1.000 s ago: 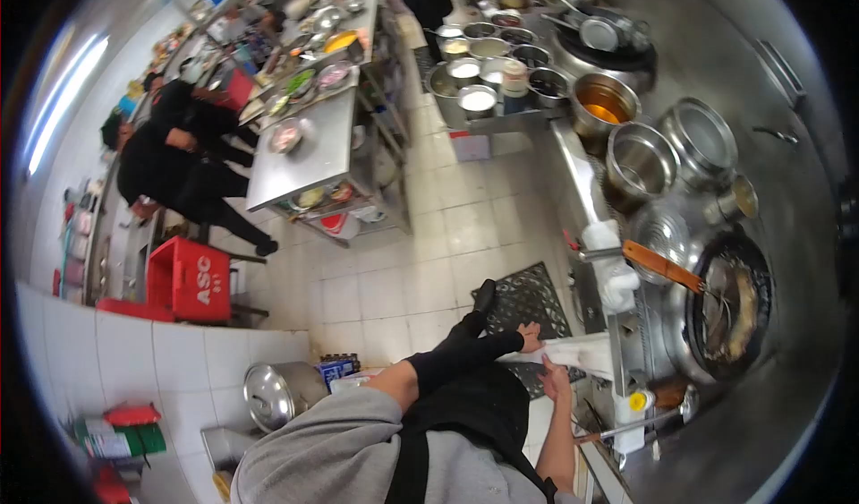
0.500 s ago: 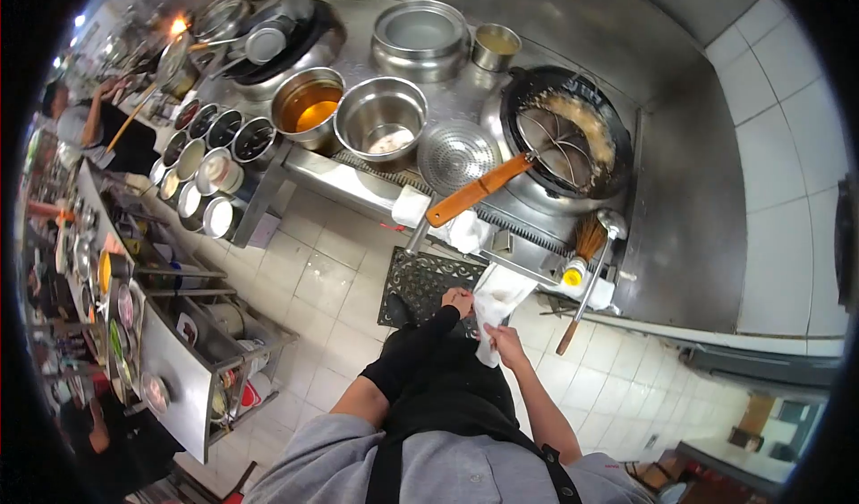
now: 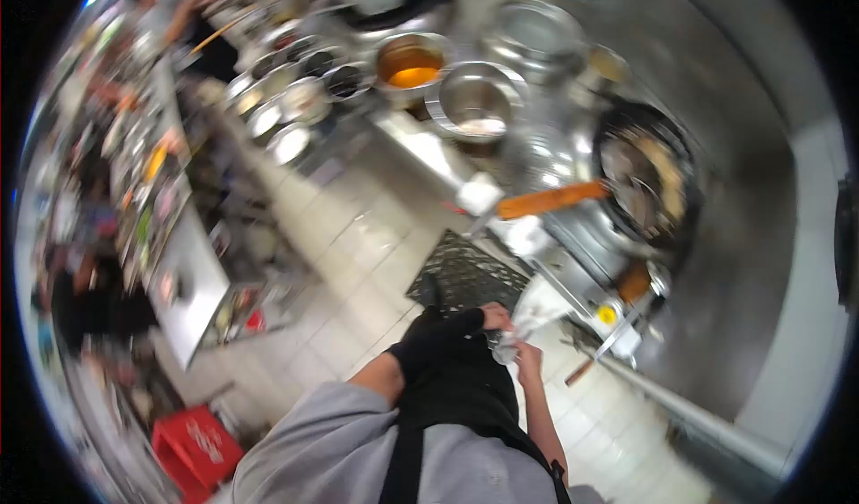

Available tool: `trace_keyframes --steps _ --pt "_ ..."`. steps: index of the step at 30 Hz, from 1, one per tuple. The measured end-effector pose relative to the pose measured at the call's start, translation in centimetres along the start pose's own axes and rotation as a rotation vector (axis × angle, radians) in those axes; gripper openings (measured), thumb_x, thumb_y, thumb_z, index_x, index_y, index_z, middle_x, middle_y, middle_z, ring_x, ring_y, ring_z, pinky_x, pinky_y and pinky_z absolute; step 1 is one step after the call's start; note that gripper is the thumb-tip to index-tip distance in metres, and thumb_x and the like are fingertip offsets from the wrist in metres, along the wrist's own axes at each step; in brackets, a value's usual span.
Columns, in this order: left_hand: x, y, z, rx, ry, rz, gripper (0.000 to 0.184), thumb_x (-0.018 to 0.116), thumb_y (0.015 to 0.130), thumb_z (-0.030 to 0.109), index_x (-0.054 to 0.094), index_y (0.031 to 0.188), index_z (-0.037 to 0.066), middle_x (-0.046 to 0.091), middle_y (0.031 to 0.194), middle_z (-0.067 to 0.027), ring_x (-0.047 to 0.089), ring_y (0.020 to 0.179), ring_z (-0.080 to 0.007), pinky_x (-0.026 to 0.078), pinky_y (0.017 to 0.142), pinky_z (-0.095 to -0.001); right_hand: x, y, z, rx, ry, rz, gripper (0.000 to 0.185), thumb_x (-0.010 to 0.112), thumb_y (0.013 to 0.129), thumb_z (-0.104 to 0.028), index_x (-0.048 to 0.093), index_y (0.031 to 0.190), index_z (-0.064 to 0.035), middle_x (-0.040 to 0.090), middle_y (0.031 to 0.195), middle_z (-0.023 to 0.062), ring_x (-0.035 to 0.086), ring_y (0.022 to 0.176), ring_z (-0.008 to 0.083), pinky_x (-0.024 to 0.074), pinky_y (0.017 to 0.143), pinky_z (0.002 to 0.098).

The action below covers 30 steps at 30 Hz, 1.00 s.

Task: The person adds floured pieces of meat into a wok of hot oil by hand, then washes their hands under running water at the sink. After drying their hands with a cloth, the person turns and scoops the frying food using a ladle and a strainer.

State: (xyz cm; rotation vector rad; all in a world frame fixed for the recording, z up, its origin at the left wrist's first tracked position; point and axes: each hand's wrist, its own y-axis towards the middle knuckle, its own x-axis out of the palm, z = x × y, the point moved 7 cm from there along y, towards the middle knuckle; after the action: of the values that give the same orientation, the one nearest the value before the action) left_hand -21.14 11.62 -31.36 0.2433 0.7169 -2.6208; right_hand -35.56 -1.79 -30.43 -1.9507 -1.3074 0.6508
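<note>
A white cloth (image 3: 540, 307) hangs beside the stove's front edge, in front of my body. My right hand (image 3: 529, 361) is closed on its lower end. My left hand (image 3: 497, 317) is at the cloth's near side, its fingers curled on a bunched part of it. Motion blur softens the fingers of both hands. Beyond them, a wok (image 3: 649, 177) with pale residue inside holds a strainer whose wooden handle (image 3: 550, 200) sticks out toward me.
A pot of orange liquid (image 3: 412, 67) and a steel pot (image 3: 477, 101) stand on the stove. A ladle (image 3: 595, 361) hangs over the front edge by a yellow-capped bottle (image 3: 607, 313). Below lies a black mat (image 3: 461, 271). Co-workers stand at left; a red crate (image 3: 197, 450) is behind.
My view has swung left, so the stove sits further right and a red crate shows. My left hand has come closer to my right hand, onto the cloth.
</note>
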Motion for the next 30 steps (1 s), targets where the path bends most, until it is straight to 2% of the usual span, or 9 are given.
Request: trace_keyframes --steps 3,5,7,13,14,15,16,23,30 --pt "2.5 2.5 -0.7 0.054 -0.021 0.153 0.051 0.066 0.089 0.057 0.078 0.092 0.008 0.075 0.093 -0.0149 0.07 0.092 -0.0302 0.054 0.085 -0.0402 -1.7 0.0 -1.7 0.089 -0.069 0.011 0.063 0.067 0.094 -0.044 0.058 0.14 -0.0026 0.06 0.137 0.015 0.058 0.12 0.0332 0.049 0.092 0.0524" --pt "3.1 3.1 0.7 -0.031 -0.053 0.24 0.053 0.062 0.092 0.056 0.076 0.091 0.005 0.074 0.09 -0.0161 0.071 0.092 -0.033 0.055 0.083 -0.0407 -2.3 0.7 -2.2 0.134 0.003 0.025 0.081 0.059 0.096 -0.057 0.036 0.158 -0.0106 0.03 0.163 0.0131 0.037 0.143 0.0409 0.0343 0.104 0.0714" --pt "3.7 3.3 1.7 -0.042 -0.196 0.335 0.052 0.062 0.093 0.055 0.076 0.091 0.005 0.074 0.085 -0.0133 0.072 0.08 -0.0293 0.056 0.072 -0.042 -1.5 1.1 -3.5 0.113 0.111 -0.218 0.087 0.049 0.096 -0.068 0.028 0.161 -0.0133 0.016 0.169 0.0125 0.026 0.15 0.0406 0.0237 0.109 0.0768" --pt "9.5 5.5 1.0 -0.129 -0.824 0.161 0.023 0.07 0.09 0.036 0.076 0.089 0.014 0.068 0.073 -0.0025 0.067 0.067 -0.0193 0.055 0.061 -0.0427 -0.2 1.9 -7.2 0.096 0.367 -0.478 0.077 0.043 0.102 -0.062 0.034 0.155 -0.0065 0.048 0.149 0.0176 0.05 0.134 0.0351 0.0375 0.111 0.0572" --pt "11.6 8.9 -1.6 0.18 -1.249 -0.181 0.021 0.076 0.084 0.034 0.075 0.092 0.015 0.068 0.071 0.0004 0.068 0.068 -0.0207 0.055 0.062 -0.0454 -0.6 2.3 -7.3 0.089 0.352 -0.464 0.076 0.044 0.102 -0.061 0.035 0.154 -0.0059 0.051 0.147 0.0171 0.052 0.132 0.034 0.0393 0.111 0.0542" --pt "11.1 9.2 -0.4 0.275 -0.695 -0.177 0.023 0.075 0.085 0.032 0.074 0.094 0.011 0.069 0.073 -0.0018 0.068 0.067 -0.0204 0.054 0.062 -0.0417 -0.8 2.7 -7.3 0.083 0.337 -0.453 0.075 0.045 0.103 -0.061 0.036 0.153 -0.0053 0.053 0.144 0.0166 0.054 0.129 0.0329 0.041 0.11 0.0511" --pt "11.1 9.0 0.6 0.258 -0.585 -0.123 0.022 0.074 0.084 0.031 0.074 0.095 0.012 0.069 0.075 -0.0024 0.068 0.069 -0.0212 0.054 0.063 -0.0424 -1.1 2.8 -7.3 0.077 0.326 -0.431 0.075 0.048 0.102 -0.059 0.037 0.152 -0.0042 0.052 0.145 0.0167 0.054 0.13 0.0327 0.0409 0.11 0.0502" --pt "10.3 7.9 1.6 0.009 -0.739 0.151 0.021 0.072 0.084 0.028 0.073 0.099 0.014 0.07 0.087 -0.0071 0.068 0.082 -0.0262 0.053 0.071 -0.0474 0.4 0.1 -8.4 0.098 0.217 -0.539 0.063 0.061 0.099 -0.05 0.05 0.144 -0.0076 0.06 0.137 0.0149 0.059 0.124 0.0302 0.0433 0.109 0.0461" --pt "9.3 8.5 1.6 -0.04 -0.734 0.315 0.022 0.07 0.084 0.025 0.071 0.104 0.016 0.07 0.1 -0.0117 0.067 0.095 -0.0313 0.052 0.079 -0.0525 0.8 0.6 -7.0 0.106 0.255 -0.552 0.057 0.054 0.103 -0.048 0.052 0.142 -0.0067 0.062 0.135 0.0139 0.061 0.123 0.031 0.0471 0.106 0.0518"
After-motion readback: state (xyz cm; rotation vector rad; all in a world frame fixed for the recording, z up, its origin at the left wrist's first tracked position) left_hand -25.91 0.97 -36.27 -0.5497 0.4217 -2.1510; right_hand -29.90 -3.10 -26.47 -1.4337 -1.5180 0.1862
